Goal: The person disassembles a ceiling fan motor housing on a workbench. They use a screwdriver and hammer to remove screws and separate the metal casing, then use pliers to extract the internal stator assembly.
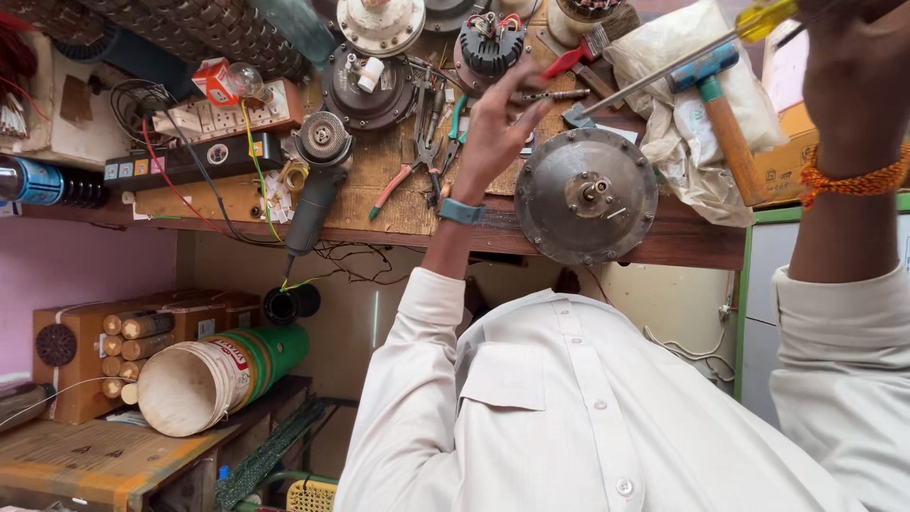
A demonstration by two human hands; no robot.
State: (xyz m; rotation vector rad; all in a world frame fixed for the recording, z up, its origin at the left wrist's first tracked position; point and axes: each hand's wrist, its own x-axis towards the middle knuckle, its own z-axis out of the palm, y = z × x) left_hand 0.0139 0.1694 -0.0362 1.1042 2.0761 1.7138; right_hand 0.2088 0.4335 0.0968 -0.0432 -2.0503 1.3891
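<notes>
Yellow-handled screwdriver (654, 74) slants from the clenched right hand (853, 85) toward the left hand (493, 128), whose empty, loosely spread fingers are just beside its tip.

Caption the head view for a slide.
Left hand spread beside red-handled pliers on a cluttered wooden bench; right hand grips a yellow-handled screwdriver.

A white shirt with small buttons and long sleeves, a blue watch strap (462, 211) on one wrist, an orange thread band (851, 181) on the other.
</notes>
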